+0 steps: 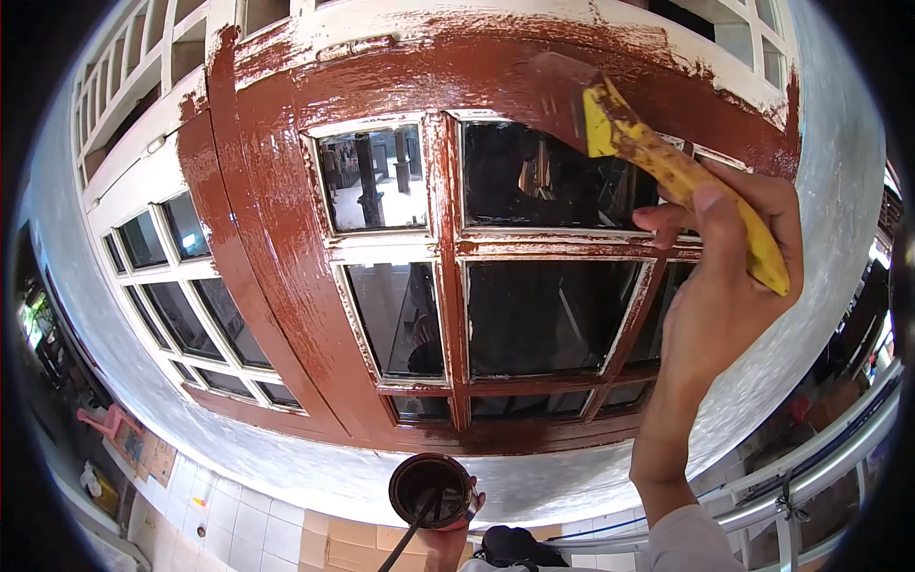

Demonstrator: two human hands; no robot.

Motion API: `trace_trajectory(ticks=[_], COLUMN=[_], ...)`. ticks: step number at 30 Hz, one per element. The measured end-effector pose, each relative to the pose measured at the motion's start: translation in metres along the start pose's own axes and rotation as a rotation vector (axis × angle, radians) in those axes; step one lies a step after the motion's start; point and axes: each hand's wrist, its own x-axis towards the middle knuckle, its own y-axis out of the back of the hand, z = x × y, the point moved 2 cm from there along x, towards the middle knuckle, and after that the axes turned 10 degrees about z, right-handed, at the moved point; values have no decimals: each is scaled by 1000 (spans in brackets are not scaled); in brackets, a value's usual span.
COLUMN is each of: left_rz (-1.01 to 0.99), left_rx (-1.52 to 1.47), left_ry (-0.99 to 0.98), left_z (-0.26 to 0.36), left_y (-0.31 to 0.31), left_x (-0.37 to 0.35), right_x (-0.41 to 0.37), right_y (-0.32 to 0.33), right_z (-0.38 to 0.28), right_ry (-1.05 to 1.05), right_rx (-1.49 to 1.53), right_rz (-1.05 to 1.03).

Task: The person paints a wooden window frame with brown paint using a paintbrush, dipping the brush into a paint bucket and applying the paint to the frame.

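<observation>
My right hand is closed around the yellow handle of a paintbrush, at the right of the view. The brush's bristles lie against or just over the upper rail of a wooden window frame, which is coated in wet-looking red-brown paint. At the bottom centre my left hand holds a round paint can from below and its right side. Dark paint shows inside the can, and a thin stick leans out over its rim.
A part-white shutter with small panes stands at the left. Metal railings run along the lower right. Cardboard lies on the tiled floor below, with a pink stool at the far left.
</observation>
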Motion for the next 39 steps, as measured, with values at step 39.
trace_trajectory(ticks=[39], left_rz=[-30], left_rx=[-76], left_ry=[9], left_z=[4], left_y=[5], left_x=[6], right_x=[17], right_y=[2], right_z=[19], right_ry=[228], right_rx=[178], right_rz=[-407])
